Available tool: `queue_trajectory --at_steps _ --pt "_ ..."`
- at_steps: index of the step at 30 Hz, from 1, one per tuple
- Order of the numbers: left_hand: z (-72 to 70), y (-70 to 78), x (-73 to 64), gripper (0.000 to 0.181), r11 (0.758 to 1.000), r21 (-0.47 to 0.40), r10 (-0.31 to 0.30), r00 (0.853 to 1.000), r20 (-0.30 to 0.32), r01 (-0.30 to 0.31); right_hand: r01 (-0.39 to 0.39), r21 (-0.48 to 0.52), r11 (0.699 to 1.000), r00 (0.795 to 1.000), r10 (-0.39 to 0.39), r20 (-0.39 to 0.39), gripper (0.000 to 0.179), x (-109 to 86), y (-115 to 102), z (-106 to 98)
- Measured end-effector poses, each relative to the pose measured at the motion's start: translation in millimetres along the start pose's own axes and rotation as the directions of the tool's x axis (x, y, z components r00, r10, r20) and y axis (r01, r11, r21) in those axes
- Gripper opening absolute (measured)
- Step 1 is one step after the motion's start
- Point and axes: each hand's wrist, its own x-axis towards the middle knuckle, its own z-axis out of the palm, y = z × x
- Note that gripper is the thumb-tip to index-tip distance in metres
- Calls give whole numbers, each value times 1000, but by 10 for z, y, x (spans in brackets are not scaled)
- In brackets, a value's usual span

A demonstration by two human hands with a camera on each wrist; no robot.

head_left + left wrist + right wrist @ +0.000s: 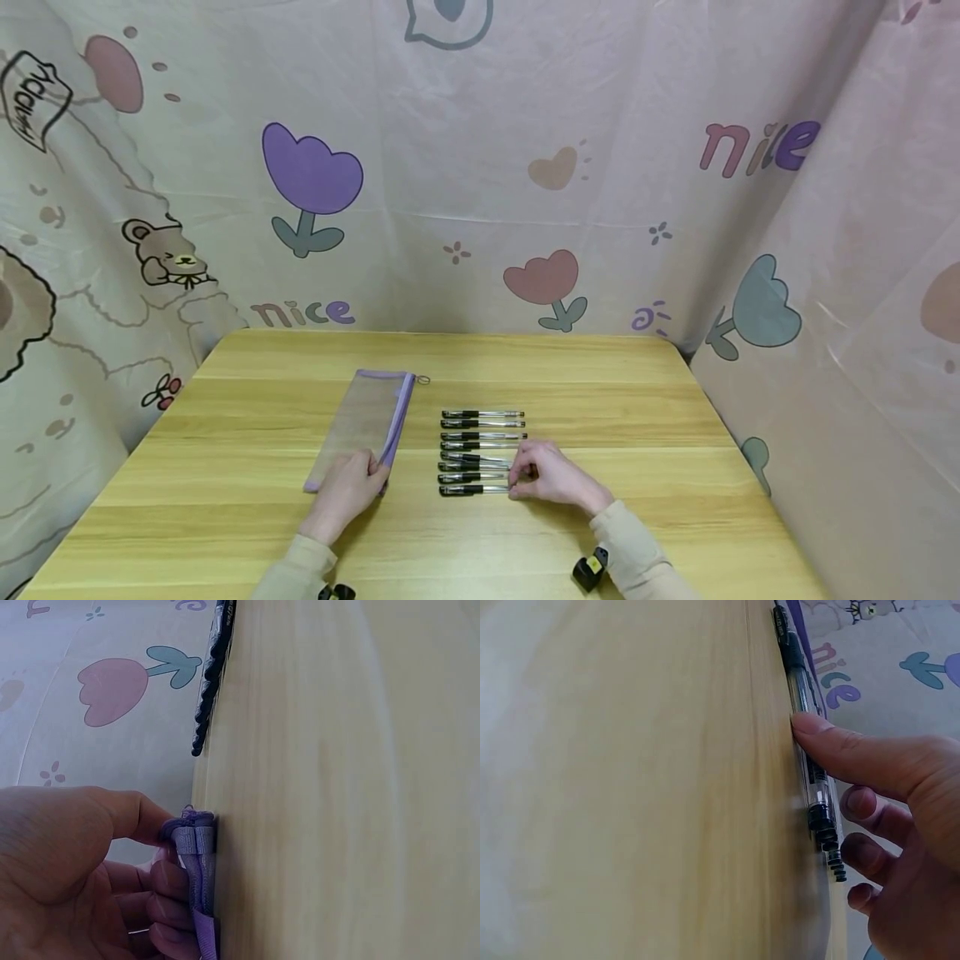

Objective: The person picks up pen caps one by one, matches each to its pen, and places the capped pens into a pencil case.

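Observation:
A translucent zipper pouch (356, 417) with purple trim lies flat, left of a row of pens. My left hand (348, 487) pinches the near end of its purple zipper edge (199, 862) between thumb and curled fingers. Several gel pens (461, 446) with black caps and clear barrels lie side by side, caps to the left. My right hand (555, 477) is at the right end of the nearest pen (465, 491). In the right wrist view the thumb (817, 727) presses on that pen's barrel, other fingers curl behind the row, and the index fingertip is hidden.
The pens and pouch lie on a light wooden table (637, 408). A printed curtain (420, 167) hangs behind it and along both sides. A small metal ring (423, 380) sits at the pouch's far corner. Black wrist cameras (590, 570) are worn on both wrists.

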Motion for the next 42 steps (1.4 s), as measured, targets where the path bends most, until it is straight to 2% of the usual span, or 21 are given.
queue_trajectory --at_steps 8,22,29,37,42 --pt "6 -2 -6 28 1000 2 -1 1000 -1 1 28 -18 999 1000 -28 -7 7 -9 -32 -14" --pt "8 -11 -7 29 1000 6 -5 1000 -3 5 -21 118 993 999 16 45 7 19 -63 -147" --pt "9 -14 -4 28 1000 2 -5 1000 -7 5 -5 164 986 998 -5 59 5 105 -127 -231" --pt "10 -4 -6 27 1000 -3 -7 1000 -12 7 30 134 991 998 -36 45 9 215 -181 -276" --pt "5 1 -14 27 1000 -7 -10 1000 -12 10 21 152 988 998 -29 52 13 290 -219 -282"
